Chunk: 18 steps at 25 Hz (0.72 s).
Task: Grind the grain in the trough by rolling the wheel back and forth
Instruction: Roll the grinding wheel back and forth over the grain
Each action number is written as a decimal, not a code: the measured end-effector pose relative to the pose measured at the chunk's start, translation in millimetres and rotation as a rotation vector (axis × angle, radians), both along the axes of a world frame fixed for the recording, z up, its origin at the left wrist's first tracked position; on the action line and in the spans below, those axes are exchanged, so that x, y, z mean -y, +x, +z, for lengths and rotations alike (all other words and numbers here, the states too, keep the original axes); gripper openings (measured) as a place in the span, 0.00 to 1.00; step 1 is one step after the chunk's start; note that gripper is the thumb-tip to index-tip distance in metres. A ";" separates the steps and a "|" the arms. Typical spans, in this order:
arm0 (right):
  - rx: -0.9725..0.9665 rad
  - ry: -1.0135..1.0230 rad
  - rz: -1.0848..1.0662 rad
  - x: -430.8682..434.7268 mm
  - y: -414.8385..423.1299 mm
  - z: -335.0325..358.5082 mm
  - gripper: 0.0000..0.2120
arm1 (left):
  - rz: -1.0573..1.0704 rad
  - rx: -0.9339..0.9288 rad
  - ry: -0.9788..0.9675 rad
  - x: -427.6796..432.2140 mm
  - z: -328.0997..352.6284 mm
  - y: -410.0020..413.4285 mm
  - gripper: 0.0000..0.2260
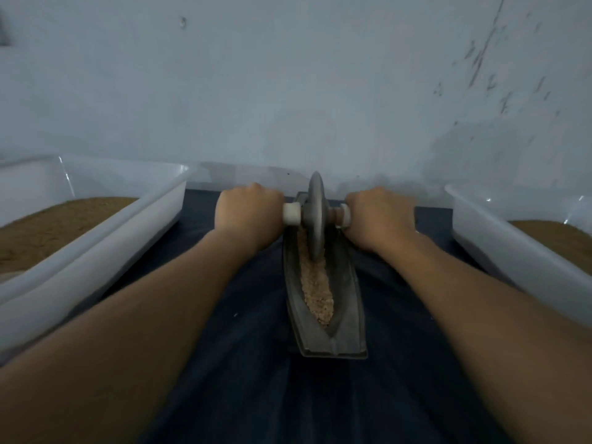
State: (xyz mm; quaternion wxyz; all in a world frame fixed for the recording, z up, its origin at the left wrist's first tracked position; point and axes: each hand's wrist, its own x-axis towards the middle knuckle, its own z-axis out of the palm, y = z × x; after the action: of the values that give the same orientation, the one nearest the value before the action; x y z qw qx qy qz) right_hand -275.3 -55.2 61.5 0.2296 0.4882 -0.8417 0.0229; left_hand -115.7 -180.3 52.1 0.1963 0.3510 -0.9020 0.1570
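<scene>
Dark cloth (243,363) carries trough (346,315) running straight away, wheel (315,216) at far end.

The left hand (248,213), right hand (379,214) and both forearms are bare.

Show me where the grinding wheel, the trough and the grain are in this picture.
grinding wheel (315,193), head view, upper part of the metal disc.
trough (345,283), head view, its bare right inner wall.
grain (315,290), head view, middle of the pale pile.
</scene>
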 end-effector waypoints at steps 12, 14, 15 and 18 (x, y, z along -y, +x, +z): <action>-0.068 -0.004 -0.022 -3.8 7.3 0.5 0.06 | -0.012 0.010 0.077 4.8 -0.3 0.1 0.06; -0.037 0.075 0.025 -6.3 6.0 5.2 0.06 | -0.043 0.072 0.112 4.6 -1.4 8.5 0.06; -0.015 0.116 0.074 -21.7 5.2 0.8 0.03 | -0.098 0.099 0.083 1.6 -5.5 20.5 0.06; -0.116 0.024 0.182 -71.3 5.7 -19.7 0.11 | -0.275 0.015 -0.266 -7.5 -13.4 52.1 0.06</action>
State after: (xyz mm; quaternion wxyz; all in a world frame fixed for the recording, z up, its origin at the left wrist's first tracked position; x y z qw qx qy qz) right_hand -269.6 16.1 41.8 0.2691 0.5659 -0.7793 0.0052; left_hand -63.6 -172.7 38.7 0.2540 0.1940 -0.9142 0.2491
